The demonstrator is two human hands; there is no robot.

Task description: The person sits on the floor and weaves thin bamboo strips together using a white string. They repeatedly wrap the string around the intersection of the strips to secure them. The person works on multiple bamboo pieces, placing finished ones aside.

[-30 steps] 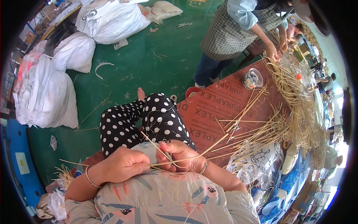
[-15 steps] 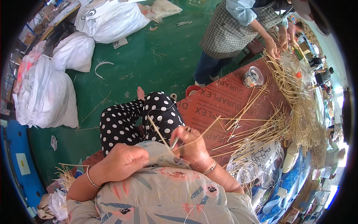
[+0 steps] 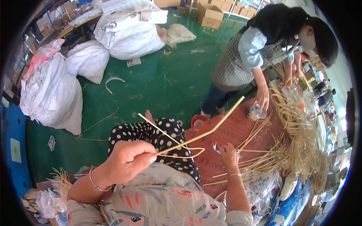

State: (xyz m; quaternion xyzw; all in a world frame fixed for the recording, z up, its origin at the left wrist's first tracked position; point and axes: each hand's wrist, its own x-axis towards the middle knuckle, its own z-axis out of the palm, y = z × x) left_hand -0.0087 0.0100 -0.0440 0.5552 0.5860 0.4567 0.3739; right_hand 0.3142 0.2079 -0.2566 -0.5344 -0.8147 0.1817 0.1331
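Observation:
My left hand [image 3: 130, 161] pinches a pale cane strip [image 3: 203, 135] near one end; the strip is bent and slants up to the right. A thinner cane strip [image 3: 160, 129] comes from the same grip and crosses it, with a curved loop beyond. Over the red board [image 3: 211, 130], my right hand [image 3: 229, 155] is closed at a small metal tool [image 3: 217, 148] with a bit of red on it. The fingers cover most of that tool, so its kind is unclear. My knees in dotted trousers [image 3: 128, 132] lie beneath the strips.
Loose cane strips [image 3: 260, 160] and a large cane bundle [image 3: 298, 128] lie on the right. Across the board a co-worker in a checked apron [image 3: 233, 62] reaches to a clear tub [image 3: 255, 112]. White sacks [image 3: 52, 94] stand at left; an open carton [image 3: 209, 16] sits behind.
My hands have moved apart: the right went from the strips to the board, while the left kept the cane. The co-worker's hand moved to the tub. The view has tilted up.

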